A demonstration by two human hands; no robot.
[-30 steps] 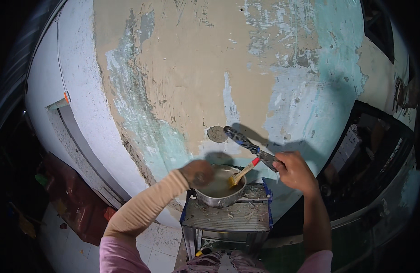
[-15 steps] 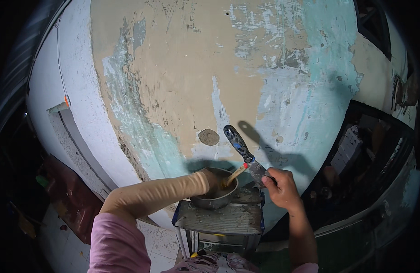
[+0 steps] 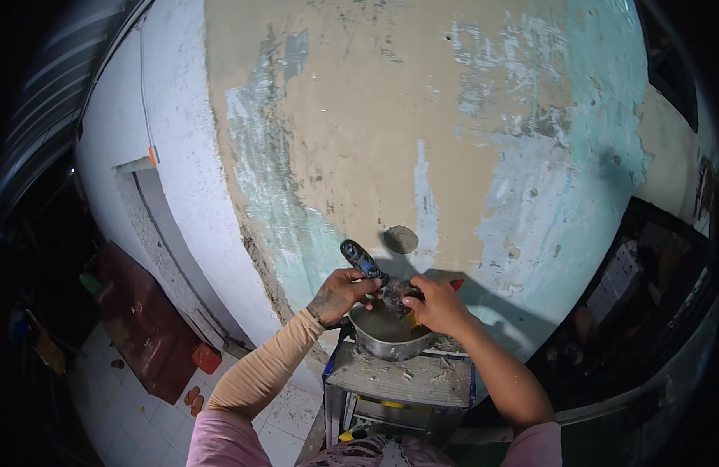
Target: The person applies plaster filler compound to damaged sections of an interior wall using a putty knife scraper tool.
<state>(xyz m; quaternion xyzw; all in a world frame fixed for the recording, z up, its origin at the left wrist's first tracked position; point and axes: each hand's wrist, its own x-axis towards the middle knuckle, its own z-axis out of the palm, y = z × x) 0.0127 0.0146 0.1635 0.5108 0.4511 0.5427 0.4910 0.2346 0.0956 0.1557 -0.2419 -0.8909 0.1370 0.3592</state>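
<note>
Holding a scraper [image 3: 360, 258] above the metal pot [image 3: 392, 348] with 2 hands [image 3: 340, 295].

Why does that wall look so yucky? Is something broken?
The wall looks damaged: its blue and green paint is patchy and scraped away, and there's a rough grey round spot above the pot. It's messy too: pale scraps litter the ribbed step.

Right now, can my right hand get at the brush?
Probably yes: the brush is right beside your right hand, its red tip showing past it, with nothing visible between. But that hand holds the scraper by its blade, so it may need freeing first.
</note>
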